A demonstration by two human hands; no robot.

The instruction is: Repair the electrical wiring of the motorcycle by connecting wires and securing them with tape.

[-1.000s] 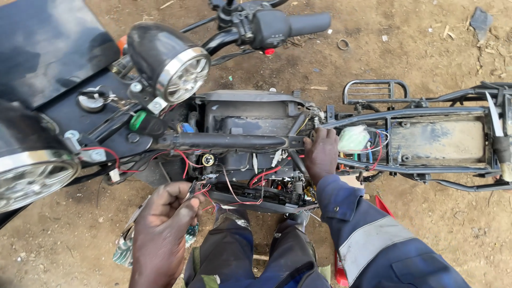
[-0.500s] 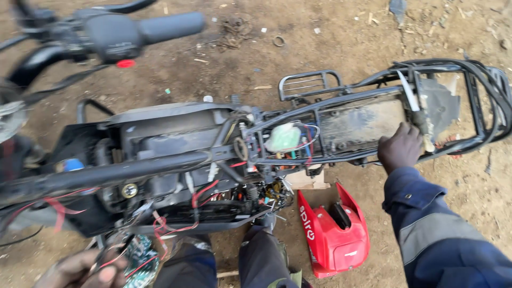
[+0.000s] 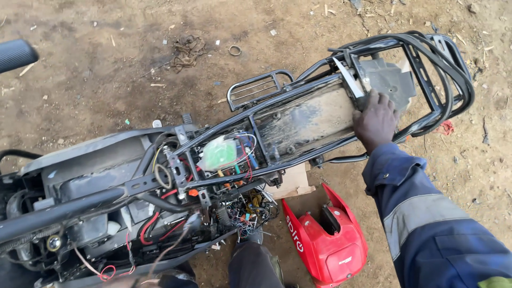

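Observation:
A stripped motorcycle lies across the view, its black tube frame [image 3: 277,105] bare and dusty. My right hand [image 3: 376,120], in a blue sleeve with a grey band, grips the frame's rear end beside the grey mudguard [image 3: 392,80] and the black carrier rack [image 3: 453,69]. A green wrapped module [image 3: 218,153] sits mid-frame among red, white and yellow wires. A tangle of coloured wires [image 3: 248,210] hangs below it. My left hand is out of view.
A red plastic body cover [image 3: 330,245] lies on the dirt by my knee [image 3: 253,264]. A piece of cardboard [image 3: 293,184] sits under the frame. A handlebar grip [image 3: 16,54] pokes in at upper left. A rag [image 3: 186,48] and metal ring [image 3: 234,50] lie beyond.
My view swung toward the motorcycle's rear. My right hand moved from the wiring at mid-frame back along the frame to its rear end. My left hand, with its wires, dropped out of view.

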